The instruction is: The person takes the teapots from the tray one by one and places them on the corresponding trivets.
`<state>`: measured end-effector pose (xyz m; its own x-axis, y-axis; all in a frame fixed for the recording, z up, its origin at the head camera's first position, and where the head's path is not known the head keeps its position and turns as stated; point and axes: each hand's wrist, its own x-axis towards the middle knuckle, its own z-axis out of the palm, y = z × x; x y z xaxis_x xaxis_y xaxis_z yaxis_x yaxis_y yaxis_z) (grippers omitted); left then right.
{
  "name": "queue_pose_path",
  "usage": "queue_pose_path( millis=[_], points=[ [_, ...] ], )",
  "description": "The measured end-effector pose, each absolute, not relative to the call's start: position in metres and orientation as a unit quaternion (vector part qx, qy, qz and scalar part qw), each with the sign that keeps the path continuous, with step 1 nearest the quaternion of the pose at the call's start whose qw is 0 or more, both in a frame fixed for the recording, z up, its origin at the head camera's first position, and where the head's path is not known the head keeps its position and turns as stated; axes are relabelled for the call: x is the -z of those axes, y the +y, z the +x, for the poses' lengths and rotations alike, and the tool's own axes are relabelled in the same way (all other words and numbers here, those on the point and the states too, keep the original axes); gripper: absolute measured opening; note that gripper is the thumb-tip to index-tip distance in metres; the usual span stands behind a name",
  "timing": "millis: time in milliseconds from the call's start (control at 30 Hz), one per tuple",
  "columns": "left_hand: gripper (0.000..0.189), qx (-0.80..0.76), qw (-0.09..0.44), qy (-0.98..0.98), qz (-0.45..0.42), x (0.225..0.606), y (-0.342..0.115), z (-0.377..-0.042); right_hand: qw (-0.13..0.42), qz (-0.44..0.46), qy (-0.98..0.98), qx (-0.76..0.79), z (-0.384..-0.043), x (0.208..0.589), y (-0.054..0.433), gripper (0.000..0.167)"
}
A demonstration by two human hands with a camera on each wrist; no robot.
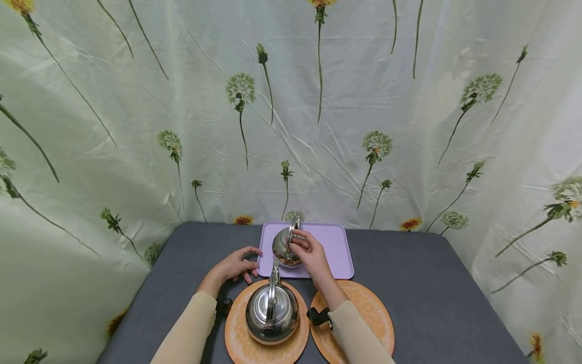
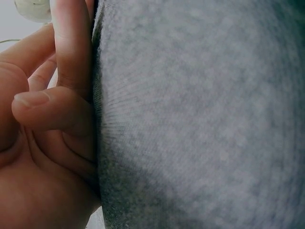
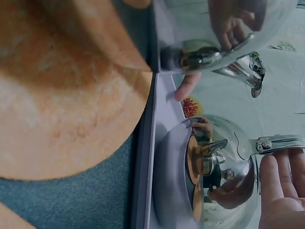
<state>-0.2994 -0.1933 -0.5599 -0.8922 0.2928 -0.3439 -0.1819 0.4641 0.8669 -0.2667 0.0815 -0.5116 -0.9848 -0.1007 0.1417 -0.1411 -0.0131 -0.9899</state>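
Note:
A shiny steel kettle (image 1: pixel 283 247) with an arched handle stands on a lilac tray (image 1: pixel 329 250) at the back of the table. My right hand (image 1: pixel 310 253) reaches over the tray from the right and holds this kettle's handle (image 3: pixel 281 143), fingers passing under the arch in the right wrist view. At the tray's left rim is my left hand (image 1: pixel 234 264), fingers loosely bent, the index fingertip right at the edge. Nearer me, a second, larger-looking steel kettle (image 1: pixel 273 313) sits on a round orange placemat (image 1: pixel 236 331), its spout pointing away from me.
Another round orange placemat (image 1: pixel 370 313) lies to the right, partly under my right forearm. A dark grey cloth (image 1: pixel 423 293) covers the table. Behind and at both sides hangs a pale curtain (image 1: pixel 300 101) printed with dandelions.

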Motion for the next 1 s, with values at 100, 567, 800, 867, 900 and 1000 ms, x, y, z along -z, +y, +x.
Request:
queue_pose_path(
  millis=[100, 567, 800, 867, 900, 1000],
  points=[
    [0.043, -0.517, 0.231, 0.824, 0.034, 0.5599, -0.1925, -0.2987, 0.01, 0.084, -0.699, -0.71, -0.2685, 0.5118, 0.0796, 0.042],
    [0.043, -0.51, 0.229, 0.828, 0.033, 0.5604, -0.1918, -0.2998, -0.003, 0.118, -0.676, -0.727, -0.2723, 0.5079, 0.0779, 0.047],
    [0.042, -0.508, 0.228, 0.83, 0.029, 0.5612, -0.1917, -0.2989, -0.002, 0.114, -0.683, -0.721, -0.2725, 0.5081, 0.0782, 0.044],
    [0.042, -0.508, 0.228, 0.83, 0.029, 0.5612, -0.1916, -0.299, -0.001, 0.114, -0.683, -0.721, -0.2724, 0.5082, 0.0783, 0.044],
    [0.042, -0.508, 0.228, 0.83, 0.029, 0.5611, -0.1917, -0.299, 0.0, 0.115, -0.682, -0.723, -0.2724, 0.5082, 0.0781, 0.045],
    [0.041, -0.507, 0.227, 0.831, 0.028, 0.5606, -0.192, -0.2991, 0.002, 0.115, -0.677, -0.727, -0.2736, 0.5089, 0.0773, 0.046]
  ],
)
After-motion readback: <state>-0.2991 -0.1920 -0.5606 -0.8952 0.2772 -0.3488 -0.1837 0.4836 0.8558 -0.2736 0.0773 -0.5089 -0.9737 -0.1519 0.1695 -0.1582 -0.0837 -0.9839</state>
